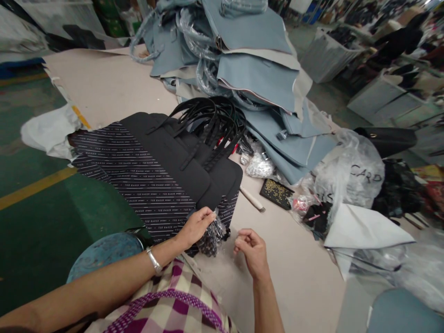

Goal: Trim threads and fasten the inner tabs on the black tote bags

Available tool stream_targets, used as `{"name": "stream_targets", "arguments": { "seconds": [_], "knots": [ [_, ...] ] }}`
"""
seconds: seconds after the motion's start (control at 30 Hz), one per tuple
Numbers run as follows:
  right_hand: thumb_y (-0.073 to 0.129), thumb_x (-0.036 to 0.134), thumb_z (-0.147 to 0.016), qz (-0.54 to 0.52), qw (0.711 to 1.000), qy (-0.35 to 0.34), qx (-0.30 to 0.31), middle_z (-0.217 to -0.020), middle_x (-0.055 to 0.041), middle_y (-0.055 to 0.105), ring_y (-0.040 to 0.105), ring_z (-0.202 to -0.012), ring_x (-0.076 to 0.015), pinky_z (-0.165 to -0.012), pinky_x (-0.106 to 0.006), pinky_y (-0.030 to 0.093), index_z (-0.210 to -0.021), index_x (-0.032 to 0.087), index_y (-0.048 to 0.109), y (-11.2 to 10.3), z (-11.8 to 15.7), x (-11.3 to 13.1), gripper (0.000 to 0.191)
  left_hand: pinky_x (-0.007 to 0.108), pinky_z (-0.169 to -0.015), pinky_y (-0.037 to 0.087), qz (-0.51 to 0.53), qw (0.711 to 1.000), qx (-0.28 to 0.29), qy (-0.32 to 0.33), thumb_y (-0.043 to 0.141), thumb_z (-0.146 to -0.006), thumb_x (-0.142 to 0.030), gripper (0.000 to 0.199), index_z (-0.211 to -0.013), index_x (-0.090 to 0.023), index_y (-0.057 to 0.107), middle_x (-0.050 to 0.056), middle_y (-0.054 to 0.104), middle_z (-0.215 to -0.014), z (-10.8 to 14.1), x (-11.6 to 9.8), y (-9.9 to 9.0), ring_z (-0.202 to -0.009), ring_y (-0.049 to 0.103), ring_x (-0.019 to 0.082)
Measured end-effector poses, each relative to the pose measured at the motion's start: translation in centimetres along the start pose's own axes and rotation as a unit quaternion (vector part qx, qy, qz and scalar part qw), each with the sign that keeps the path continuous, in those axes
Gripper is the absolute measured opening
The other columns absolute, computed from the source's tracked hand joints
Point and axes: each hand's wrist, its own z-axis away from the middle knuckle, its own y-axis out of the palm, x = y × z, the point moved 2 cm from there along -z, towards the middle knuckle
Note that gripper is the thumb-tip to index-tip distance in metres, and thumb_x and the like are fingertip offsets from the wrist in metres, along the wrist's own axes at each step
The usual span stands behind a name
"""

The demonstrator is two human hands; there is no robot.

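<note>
My left hand [197, 227], a silver bracelet on its wrist, pinches the top of a clear plastic bag [211, 240] of small dark pieces. The bag hangs at the table's near edge, against black bag panels [180, 152] with long black handles [222, 115] and a striped printed lining [138, 175]. To the right of the plastic bag, apart from it, is my right hand [253, 252]. Its fingers are curled in toward the thumb over the tabletop, and whatever may be between them is too small to make out.
Blue-grey bag pieces [256, 74] are heaped at the back of the table [294, 263]. A pale-handled tool [252, 199] and a black tray of gold pieces [276, 193] lie past my hands. Clear plastic bags [350, 171] crowd the right. A blue round stool [104, 254] stands left.
</note>
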Motion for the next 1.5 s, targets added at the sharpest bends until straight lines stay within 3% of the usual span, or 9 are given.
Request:
{"name": "stream_targets", "arguments": {
  "seconds": [0.13,0.3,0.47,0.63,0.8,0.97,1.1,1.23,1.5],
  "knots": [
    [0.076,0.020,-0.069,0.078,0.995,0.008,0.062,-0.060,0.0063,0.062,0.054,-0.053,-0.0110,-0.056,-0.024,0.046,-0.112,0.020,0.072,1.6,0.5,1.0,0.043,0.026,-0.062,0.037,-0.001,1.000,0.013,0.005,0.054,-0.083,-0.054,0.034,-0.075,-0.021,0.051,-0.005,0.048,-0.066,-0.1,-0.8,0.2,-0.064,0.044,0.013],
    [0.077,0.021,-0.067,0.127,0.990,-0.009,0.055,-0.060,0.0056,0.060,0.051,-0.054,-0.0101,-0.056,-0.023,0.043,-0.088,0.020,0.077,2.1,0.6,1.2,0.021,0.026,-0.062,0.035,-0.010,0.999,0.037,0.007,0.057,-0.081,-0.054,0.035,-0.073,-0.020,0.052,-0.005,0.046,-0.065,-0.4,-1.4,0.1,-0.064,0.042,0.013],
    [0.074,0.032,-0.069,0.129,0.991,-0.025,-0.020,-0.055,0.0060,0.056,0.055,-0.050,-0.0121,-0.054,-0.025,0.047,-0.088,0.018,0.073,0.1,-0.6,0.6,0.023,0.026,-0.062,0.035,0.000,0.999,0.031,-0.017,0.056,-0.082,-0.056,0.037,-0.074,-0.020,0.052,-0.005,0.047,-0.067,-0.6,-0.7,-0.2,-0.065,0.042,0.014],
    [0.070,0.038,-0.074,0.170,0.978,-0.050,-0.113,-0.070,0.0009,0.065,0.060,-0.060,-0.0144,-0.064,-0.030,0.053,-0.104,0.016,0.074,-2.7,-3.6,0.5,0.038,0.024,-0.062,0.034,0.031,0.998,0.050,-0.028,0.062,-0.079,-0.059,0.041,-0.071,-0.019,0.052,-0.005,0.046,-0.067,-0.4,-0.7,-0.5,-0.065,0.041,0.013],
    [0.068,0.036,-0.075,0.230,0.962,-0.077,-0.124,-0.090,-0.0063,0.075,0.067,-0.077,-0.0204,-0.083,-0.038,0.055,-0.118,0.018,0.072,-3.9,-5.7,1.4,0.047,0.023,-0.060,0.037,0.080,0.994,0.065,-0.048,0.065,-0.077,-0.062,0.045,-0.072,-0.019,0.052,-0.004,0.049,-0.068,-0.3,-1.0,-0.3,-0.064,0.043,0.012],
    [0.064,0.038,-0.078,0.257,0.951,-0.091,-0.144,-0.113,-0.0135,0.071,0.064,-0.094,-0.0254,-0.097,-0.045,0.047,-0.109,0.018,0.074,-4.2,-4.3,2.6,0.038,0.022,-0.055,0.034,0.121,0.988,0.066,-0.072,0.069,-0.072,-0.065,0.050,-0.072,-0.019,0.049,-0.005,0.048,-0.065,-0.4,-1.1,-0.1,-0.058,0.041,0.010],
    [0.068,0.038,-0.078,0.243,0.964,-0.029,-0.101,-0.081,-0.0072,0.073,0.063,-0.071,-0.0214,-0.075,-0.036,0.053,-0.087,0.018,0.076,-3.6,-1.0,2.4,0.023,0.023,-0.055,0.035,0.130,0.988,0.048,-0.072,0.067,-0.072,-0.065,0.049,-0.074,-0.019,0.048,-0.004,0.049,-0.066,-0.8,-1.0,0.0,-0.057,0.042,0.010],
    [0.071,0.039,-0.074,0.179,0.983,0.034,-0.036,-0.057,-0.0002,0.062,0.053,-0.052,-0.0145,-0.051,-0.026,0.044,-0.071,0.018,0.074,-2.2,2.3,1.5,0.021,0.024,-0.058,0.036,0.094,0.994,0.028,-0.047,0.062,-0.077,-0.061,0.043,-0.074,-0.019,0.050,-0.003,0.051,-0.068,-0.9,-1.0,0.0,-0.061,0.044,0.012],
    [0.069,0.059,-0.077,0.030,0.996,0.080,0.030,-0.056,-0.0016,0.065,0.053,-0.047,-0.0149,-0.049,-0.028,0.046,-0.097,0.019,0.079,1.7,4.1,-0.2,0.046,0.025,-0.061,0.036,-0.006,0.999,0.037,0.020,0.054,-0.085,-0.054,0.035,-0.075,-0.020,0.054,-0.004,0.050,-0.067,0.2,-1.3,0.6,-0.064,0.044,0.014]
  ]
}}
